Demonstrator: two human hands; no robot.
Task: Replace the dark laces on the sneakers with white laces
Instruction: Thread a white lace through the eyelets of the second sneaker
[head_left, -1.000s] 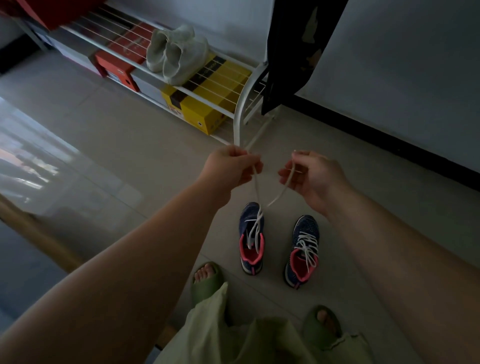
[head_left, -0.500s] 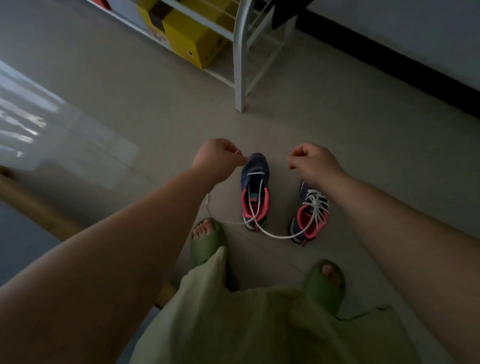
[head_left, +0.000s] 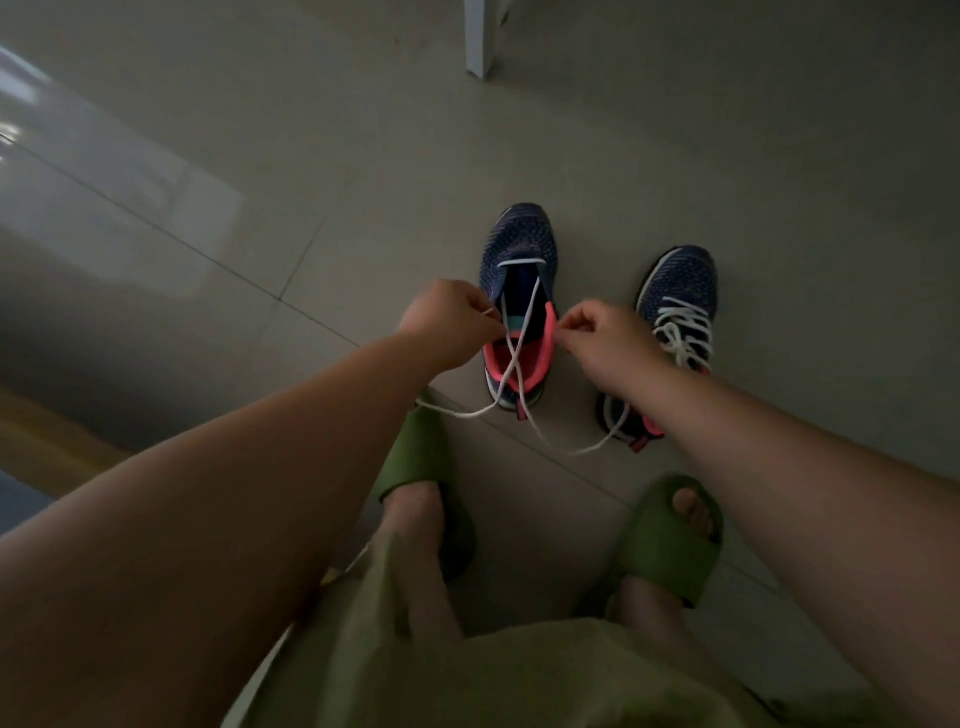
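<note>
A dim room with a pale tiled floor (head_left: 208, 156), its grout lines running diagonally, fills the view; one white metal leg (head_left: 479, 36) of a rack stands at the far edge. A person bends over it, two bare forearms reaching down and two feet in green slide sandals (head_left: 660, 540) planted near the camera. Two navy knit sneakers with pink collars sit side by side on the floor, toes pointing away. The right sneaker (head_left: 675, 296) carries a white lace already threaded through and loosely bunched. The left sneaker (head_left: 521, 270) has one white lace (head_left: 511, 364) passed across its farthest eyelets only, the two ends crossing over its open mouth and trailing on the tiles toward the feet. The left hand (head_left: 449, 322) and right hand (head_left: 608, 338) hover at either side of that shoe's collar, each with fingers curled together pinching a strand of the lace.
</note>
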